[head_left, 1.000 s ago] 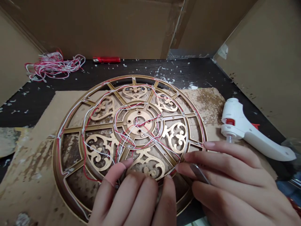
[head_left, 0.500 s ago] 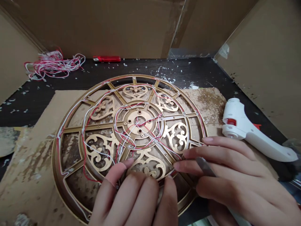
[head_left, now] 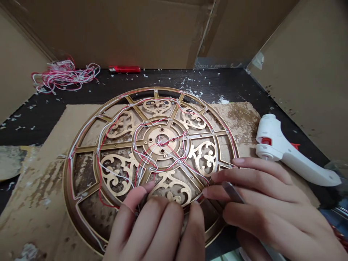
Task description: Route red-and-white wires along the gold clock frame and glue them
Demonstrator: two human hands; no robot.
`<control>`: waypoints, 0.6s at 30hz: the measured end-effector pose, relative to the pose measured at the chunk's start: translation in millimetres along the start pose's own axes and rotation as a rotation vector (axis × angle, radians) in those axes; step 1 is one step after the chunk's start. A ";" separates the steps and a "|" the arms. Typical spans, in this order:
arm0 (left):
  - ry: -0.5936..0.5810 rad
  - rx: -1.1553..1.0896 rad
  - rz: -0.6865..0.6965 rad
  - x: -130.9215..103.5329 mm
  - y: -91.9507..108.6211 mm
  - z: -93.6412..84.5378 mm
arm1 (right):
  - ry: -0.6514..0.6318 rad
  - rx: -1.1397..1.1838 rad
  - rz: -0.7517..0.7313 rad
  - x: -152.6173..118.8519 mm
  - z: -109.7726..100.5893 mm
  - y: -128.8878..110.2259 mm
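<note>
A round gold-coloured frame with spokes, rings and scroll ornaments lies on the cardboard sheet. Thin red and white wires run along its rings and cross near the hub. My left hand is curled over the near part of the frame, with most fingertips hidden behind the knuckles; one finger has a pink covering. My right hand rests at the frame's right near side, several fingertips touching the rim and ring. A slim grey metal tool is held between its fingers; its far end is hidden.
A white glue gun lies to the right of the frame. Tangled red and white wire and a red lighter sit at the back. Cardboard walls enclose the dark table, which is scattered with white scraps.
Both hands keep nearly the same places on the frame. The tool in my right hand has shifted slightly left. The whole view has moved a little.
</note>
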State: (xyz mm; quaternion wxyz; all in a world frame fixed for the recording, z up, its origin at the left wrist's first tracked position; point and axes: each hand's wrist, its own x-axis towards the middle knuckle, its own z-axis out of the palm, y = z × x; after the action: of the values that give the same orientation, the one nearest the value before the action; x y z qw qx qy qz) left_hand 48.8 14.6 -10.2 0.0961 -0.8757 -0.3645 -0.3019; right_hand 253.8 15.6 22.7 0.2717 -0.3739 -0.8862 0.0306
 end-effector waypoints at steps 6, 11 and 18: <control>0.049 -0.025 -0.039 -2.9 0.0 0.8 | 0.130 -0.010 0.179 1.8 -1.7 -1.4; 0.038 0.055 0.001 -0.1 0.7 0.3 | 0.090 0.065 0.246 3.6 1.9 0.7; 0.070 0.009 0.088 -10.1 -13.0 -4.0 | 0.162 0.110 0.221 -1.8 2.6 4.9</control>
State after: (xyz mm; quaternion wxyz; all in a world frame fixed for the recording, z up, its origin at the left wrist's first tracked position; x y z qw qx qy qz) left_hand 32.3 16.5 -13.7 0.1261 -0.8792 -0.3234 -0.3263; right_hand 256.7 18.3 18.3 0.3573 -0.4551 -0.8118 0.0786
